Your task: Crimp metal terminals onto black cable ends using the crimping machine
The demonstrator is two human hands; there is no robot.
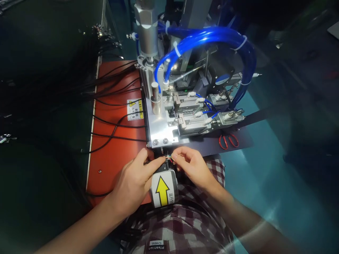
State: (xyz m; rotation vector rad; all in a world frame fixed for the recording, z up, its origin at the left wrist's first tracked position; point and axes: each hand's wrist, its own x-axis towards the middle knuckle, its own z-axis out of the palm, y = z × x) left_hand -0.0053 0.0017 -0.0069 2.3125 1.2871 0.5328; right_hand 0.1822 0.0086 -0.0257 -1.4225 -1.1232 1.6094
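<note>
Cables point(119, 137), black and slack, are strung across the orange panel point(116, 169) at far left, well apart from the work. Next in line, the left hand point(135, 176) is half curled, its foremost fingertip brought right up to thin coloured wires point(168, 157); whether they are pinched there or only steadied cannot be told. And here is the crux: the wires are held at the front edge of the metal plate point(159, 132), just above the cylinder with the yellow arrow point(164, 188). They are best spread singly, uncrossed, with tips kept level and no hard pull applied. On the right, the right hand point(190, 164) is closed to a narrow pinch, the wires gripped between thumb and forefinger; a light roll is called for here rather than a squeeze. Farther right, red handles point(226, 144) are seen beside the machine, untouched, safely clear of both wrists.
</note>
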